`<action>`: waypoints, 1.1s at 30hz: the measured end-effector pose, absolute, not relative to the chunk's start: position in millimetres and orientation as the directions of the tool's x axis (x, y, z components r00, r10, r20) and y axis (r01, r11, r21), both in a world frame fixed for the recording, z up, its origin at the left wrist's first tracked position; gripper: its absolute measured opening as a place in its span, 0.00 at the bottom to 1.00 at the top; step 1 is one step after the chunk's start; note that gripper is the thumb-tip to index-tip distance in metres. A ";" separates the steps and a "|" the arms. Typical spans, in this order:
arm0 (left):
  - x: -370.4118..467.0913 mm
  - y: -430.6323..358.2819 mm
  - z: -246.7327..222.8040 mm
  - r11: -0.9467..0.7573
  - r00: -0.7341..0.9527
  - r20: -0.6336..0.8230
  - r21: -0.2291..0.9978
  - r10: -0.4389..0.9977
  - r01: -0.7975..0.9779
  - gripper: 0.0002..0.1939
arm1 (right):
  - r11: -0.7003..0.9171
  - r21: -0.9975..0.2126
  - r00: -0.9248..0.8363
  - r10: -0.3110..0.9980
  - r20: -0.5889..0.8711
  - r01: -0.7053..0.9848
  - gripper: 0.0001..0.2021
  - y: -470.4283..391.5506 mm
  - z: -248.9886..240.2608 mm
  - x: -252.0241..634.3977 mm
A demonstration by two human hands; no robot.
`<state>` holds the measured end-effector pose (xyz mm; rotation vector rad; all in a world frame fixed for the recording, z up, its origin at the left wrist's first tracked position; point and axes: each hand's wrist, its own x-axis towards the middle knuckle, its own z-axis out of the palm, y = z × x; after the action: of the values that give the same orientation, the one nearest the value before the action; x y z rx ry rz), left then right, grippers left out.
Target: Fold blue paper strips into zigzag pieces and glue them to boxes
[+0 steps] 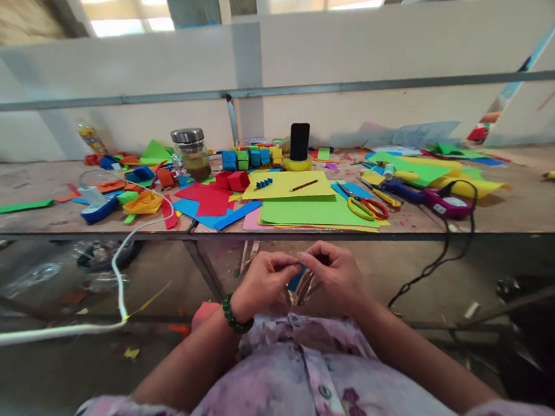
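While both hands meet low in front of the shirt [295,379], the thumb and fingertips of the L hand [266,280] and R hand [336,272] are pinched tog. on a small blue piece [294,278], i.e. the tips nearly touch & the piece hangs btwn them, just below; its exact shape is part hidden by the fingers. A dark green bead bracelet [236,314] is on the L wrist, just behind those fingers. Straight beyond the fingertips is the near edge of the table [427,225], w/ green sheets [316,212] closest, then a yellow sheet [283,186] carrying a pencil [303,185] and a row of tiny blue pcs [264,184]. Farther out, same dir., a dark phone [300,141] stands upright in a yellow ring [298,163]. Beyond & L of the fingers: red sheet [206,199], two red blocks [238,181], a row of blue, green & yellow blocks [254,157], and a lidded glass jar [193,157] w/ liquid. Beyond & R: scissors [361,209] w/ yellow & red handles, a yellow-handled tool [385,194], then a purple device [448,204] w/ black cord. Well off to the L, a white cable [118,278] hangs from the table.
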<state>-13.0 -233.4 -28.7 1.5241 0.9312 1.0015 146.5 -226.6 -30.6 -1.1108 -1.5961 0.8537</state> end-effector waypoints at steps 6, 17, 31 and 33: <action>-17.4 -229.5 -35.8 0.152 0.473 -0.060 0.976 0.879 -0.157 0.19 | 0.260 -0.959 -0.178 0.955 0.238 0.111 0.16 -224.3 -23.0 152.0; -16.3 -233.0 -30.8 0.474 0.588 -0.169 0.776 0.791 -0.415 0.17 | 0.306 -0.925 -0.056 0.944 0.325 -0.225 0.06 -226.4 -32.1 154.9; -24.7 -247.4 -20.3 0.248 0.486 -0.108 0.940 0.867 -0.234 0.10 | 0.686 -0.586 -0.144 0.694 0.706 0.430 0.09 -231.2 -26.4 169.3; -23.9 -247.5 -21.4 0.216 0.456 -0.091 0.949 0.885 -0.230 0.09 | 0.784 -0.340 -0.278 0.531 0.800 0.520 0.12 -231.7 -23.5 171.8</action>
<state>-23.9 -247.5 -21.4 1.0777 0.7530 0.8827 171.8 -231.7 -23.5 -0.7939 -1.9310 0.0139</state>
